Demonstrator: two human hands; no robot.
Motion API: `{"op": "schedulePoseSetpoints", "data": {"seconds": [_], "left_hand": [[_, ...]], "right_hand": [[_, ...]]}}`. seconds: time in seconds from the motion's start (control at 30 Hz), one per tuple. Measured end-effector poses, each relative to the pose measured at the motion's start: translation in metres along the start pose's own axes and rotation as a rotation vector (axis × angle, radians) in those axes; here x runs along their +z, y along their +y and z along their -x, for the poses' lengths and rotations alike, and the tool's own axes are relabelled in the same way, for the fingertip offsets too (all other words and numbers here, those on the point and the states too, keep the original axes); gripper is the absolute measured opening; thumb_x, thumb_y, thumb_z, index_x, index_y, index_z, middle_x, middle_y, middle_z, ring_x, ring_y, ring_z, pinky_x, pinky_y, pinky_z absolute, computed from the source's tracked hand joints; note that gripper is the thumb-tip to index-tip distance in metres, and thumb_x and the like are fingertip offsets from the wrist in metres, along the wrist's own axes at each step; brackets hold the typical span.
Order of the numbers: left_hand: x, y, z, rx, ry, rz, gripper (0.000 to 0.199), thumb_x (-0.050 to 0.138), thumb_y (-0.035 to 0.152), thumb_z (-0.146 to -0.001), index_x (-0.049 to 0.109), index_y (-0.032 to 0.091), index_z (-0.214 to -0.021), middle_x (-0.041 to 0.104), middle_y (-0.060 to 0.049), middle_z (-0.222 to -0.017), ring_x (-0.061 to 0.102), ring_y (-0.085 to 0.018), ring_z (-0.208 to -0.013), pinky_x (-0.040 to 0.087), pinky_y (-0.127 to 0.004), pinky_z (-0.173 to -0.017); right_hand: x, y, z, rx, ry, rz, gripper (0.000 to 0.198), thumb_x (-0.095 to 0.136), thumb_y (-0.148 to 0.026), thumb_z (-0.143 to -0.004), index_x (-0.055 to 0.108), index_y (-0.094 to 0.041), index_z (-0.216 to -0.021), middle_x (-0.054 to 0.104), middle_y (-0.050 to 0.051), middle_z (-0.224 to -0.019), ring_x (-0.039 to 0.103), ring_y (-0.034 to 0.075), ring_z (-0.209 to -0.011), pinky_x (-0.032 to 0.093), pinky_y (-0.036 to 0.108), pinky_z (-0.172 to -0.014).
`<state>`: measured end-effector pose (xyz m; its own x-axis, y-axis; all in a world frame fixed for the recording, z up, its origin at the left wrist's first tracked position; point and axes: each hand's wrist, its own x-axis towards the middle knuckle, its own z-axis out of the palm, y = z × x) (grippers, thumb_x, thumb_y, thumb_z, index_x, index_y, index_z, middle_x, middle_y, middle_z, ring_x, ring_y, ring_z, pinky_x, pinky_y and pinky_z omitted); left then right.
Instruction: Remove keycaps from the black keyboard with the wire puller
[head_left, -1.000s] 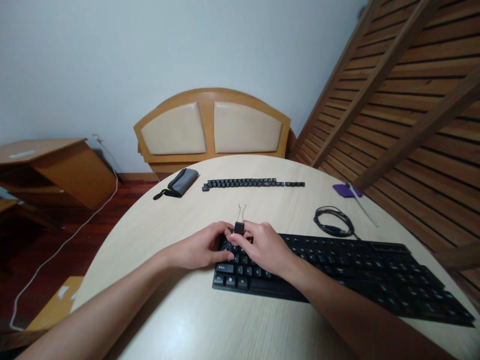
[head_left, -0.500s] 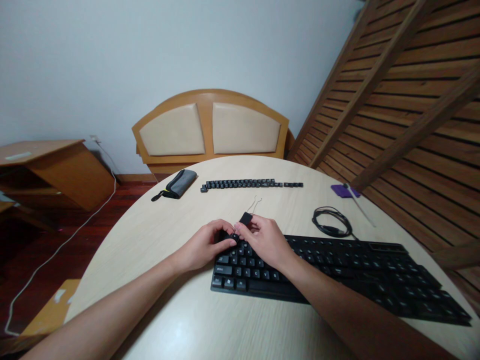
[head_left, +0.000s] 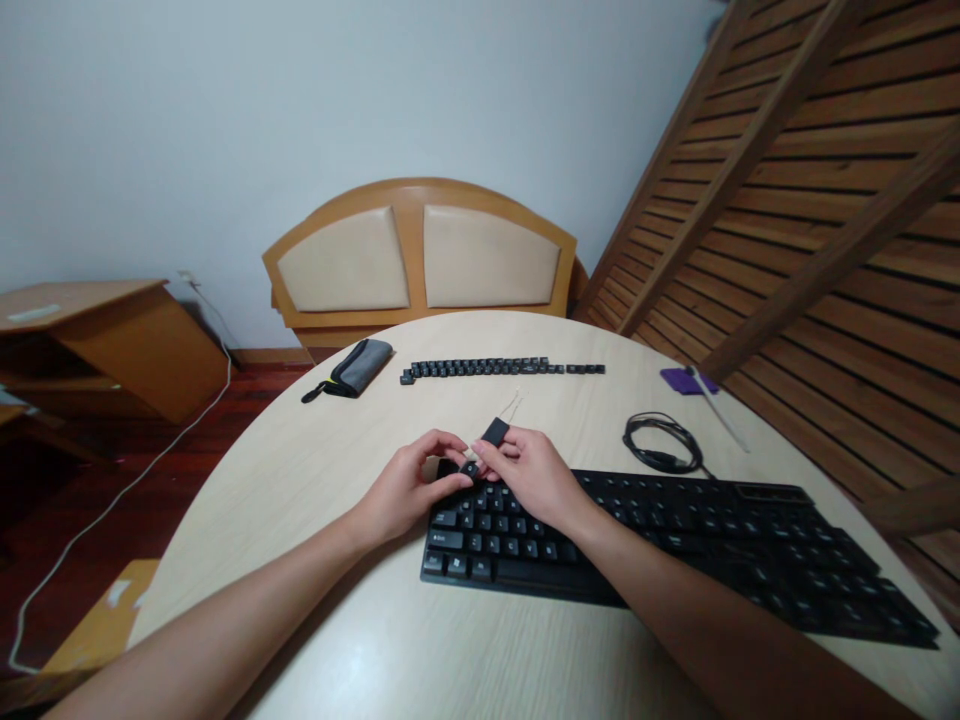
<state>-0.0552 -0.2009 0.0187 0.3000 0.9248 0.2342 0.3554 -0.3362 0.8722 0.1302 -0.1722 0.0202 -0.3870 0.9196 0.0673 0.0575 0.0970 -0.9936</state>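
My left hand (head_left: 416, 480) is closed over the upper left corner of a black keyboard (head_left: 525, 580), its thumb and fingertips on a small black keycap (head_left: 469, 468). My right hand (head_left: 529, 470) grips a keycap puller (head_left: 496, 431) by its black handle, and two thin wire prongs stick out from it toward the far side of the table. The fingertips of both hands nearly meet at the keycap. My right hand and forearm hide part of the keyboard.
Loose keycaps (head_left: 480, 367) lie in rows farther back on the round table (head_left: 300, 520). A grey pouch (head_left: 364, 367) sits to their left. On the right are a coiled black cable (head_left: 660, 445) and a purple cloth (head_left: 686, 381) with a thin brush-like stick (head_left: 721, 412) across it.
The keycap shows more clearly between my left fingers, which have opened slightly. The puller has shifted a little up and to the right in my right hand.
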Motion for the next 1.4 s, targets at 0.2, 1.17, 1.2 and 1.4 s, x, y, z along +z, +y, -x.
{"op": "schedulePoseSetpoints", "data": {"seconds": [0.2,1.17,1.2,1.4], "left_hand": [[-0.0011,0.0009,0.0012,0.099,0.005,-0.104,0.014,0.069,0.024,-0.084,0.066,0.018,-0.096,0.070,-0.005,-0.096,0.063,-0.019,-0.093,0.047,-0.035,-0.087],[-0.0041,-0.0029,0.0027,0.413,-0.014,-0.443,0.018,0.057,0.022,-0.093,0.067,0.023,-0.108,0.063,-0.007,-0.098,0.059,-0.019,-0.091,0.051,-0.033,-0.077],[-0.0042,-0.0032,0.0024,0.432,-0.009,-0.451,0.018,0.057,0.021,-0.093,0.066,0.023,-0.107,0.064,-0.007,-0.098,0.060,-0.018,-0.090,0.051,-0.032,-0.076],[-0.0057,-0.0061,0.0008,0.531,0.026,-0.510,0.019,0.056,0.020,-0.093,0.066,0.024,-0.108,0.065,-0.006,-0.095,0.060,-0.017,-0.086,0.050,-0.030,-0.072]], "right_hand": [[-0.0007,0.0017,-0.0011,0.017,0.000,-0.044,0.032,0.069,-0.044,-0.078,0.066,-0.013,-0.085,0.068,0.003,-0.070,0.067,0.015,-0.068,0.055,0.026,-0.064],[-0.0023,-0.0008,-0.0023,0.039,0.017,-0.081,0.037,0.068,-0.052,-0.078,0.053,-0.017,-0.081,0.068,0.000,-0.064,0.067,0.013,-0.058,0.057,0.024,-0.057],[-0.0023,-0.0007,-0.0026,0.036,0.020,-0.079,0.037,0.067,-0.052,-0.079,0.053,-0.017,-0.081,0.068,0.000,-0.065,0.067,0.012,-0.058,0.057,0.023,-0.056],[-0.0022,0.0007,-0.0041,0.036,0.053,-0.055,0.033,0.065,-0.048,-0.083,0.051,-0.018,-0.079,0.070,0.002,-0.067,0.068,0.013,-0.059,0.058,0.025,-0.057]]}}
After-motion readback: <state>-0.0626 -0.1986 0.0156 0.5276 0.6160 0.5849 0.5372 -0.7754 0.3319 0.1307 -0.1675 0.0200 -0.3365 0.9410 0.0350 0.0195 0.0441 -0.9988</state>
